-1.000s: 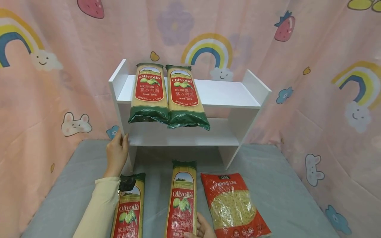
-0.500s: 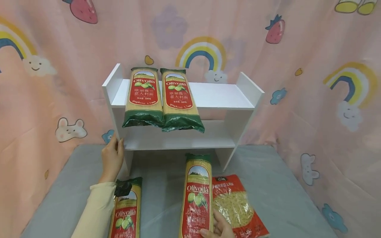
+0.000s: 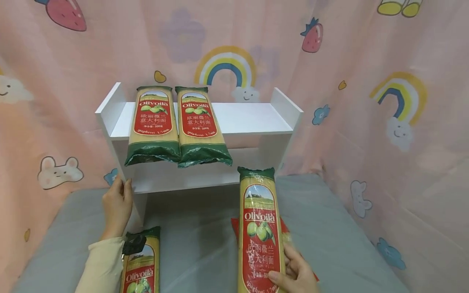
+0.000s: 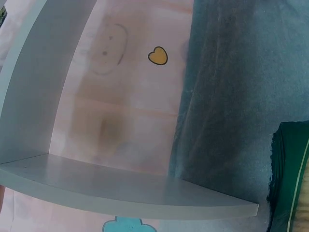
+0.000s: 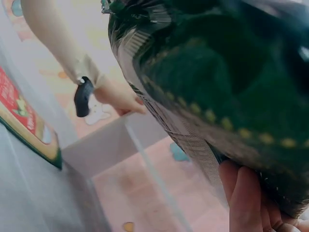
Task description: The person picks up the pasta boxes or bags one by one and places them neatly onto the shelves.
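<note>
While two spaghetti packs (image 3: 176, 122) lie on shelf (image 3: 249, 118), right hand (image 3: 296, 272) fingers gripping spaghetti pack (image 3: 261, 228), left hand (image 3: 117, 205) fingers flat against shelf side

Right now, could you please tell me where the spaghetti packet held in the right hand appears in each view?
Head: the held spaghetti packet stands lower centre-right, gripped near its bottom by the right hand.
Left wrist: not in it; the green edge at right is probably the other packet on the table.
Right wrist: its dark green end fills the upper right.
Shared landmark: the white shelf.
</note>
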The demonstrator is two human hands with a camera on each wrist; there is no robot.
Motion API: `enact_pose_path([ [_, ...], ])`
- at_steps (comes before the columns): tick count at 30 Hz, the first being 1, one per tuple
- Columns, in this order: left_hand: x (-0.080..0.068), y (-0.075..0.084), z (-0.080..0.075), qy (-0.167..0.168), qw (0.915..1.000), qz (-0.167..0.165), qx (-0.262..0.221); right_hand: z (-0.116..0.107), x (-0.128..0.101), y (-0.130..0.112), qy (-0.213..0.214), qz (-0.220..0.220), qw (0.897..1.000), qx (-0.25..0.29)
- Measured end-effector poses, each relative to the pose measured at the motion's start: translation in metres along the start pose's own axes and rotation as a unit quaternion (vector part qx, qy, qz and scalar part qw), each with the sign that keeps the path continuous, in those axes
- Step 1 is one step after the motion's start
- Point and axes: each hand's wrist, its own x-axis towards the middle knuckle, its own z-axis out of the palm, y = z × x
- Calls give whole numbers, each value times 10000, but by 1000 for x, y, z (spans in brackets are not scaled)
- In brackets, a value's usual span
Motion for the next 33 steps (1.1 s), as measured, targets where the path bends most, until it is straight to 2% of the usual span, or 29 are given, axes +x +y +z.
enact_pose_path([
  [4, 0, 2, -4, -127, 9999, -78, 73, -2, -4, -11, 130, -314, 9994, -61],
  [10, 1, 2, -5, -139, 9999, -74, -2, -6, -5, -25, -99, -1047, 9942, -209],
  [15, 0, 1, -4, -144, 9999, -69, 42, -5, -6, -39, -253, -1253, 9916, -206],
  [19, 1, 1, -4, -158, 9998, -101, 62, -1, -6, -49, -196, -1377, 9894, -411],
  [24, 1, 2, -4, -171, 9998, -99, 33, 6, -5, -61, 100, -1323, 9887, -701],
  [28, 1, 1, -3, -112, 9999, -75, 21, 14, -1, -69, 434, -1384, 9842, -1012],
  [33, 0, 1, -3, -156, 9998, -86, 50, 19, 5, -76, 431, -1621, 9808, -993],
])
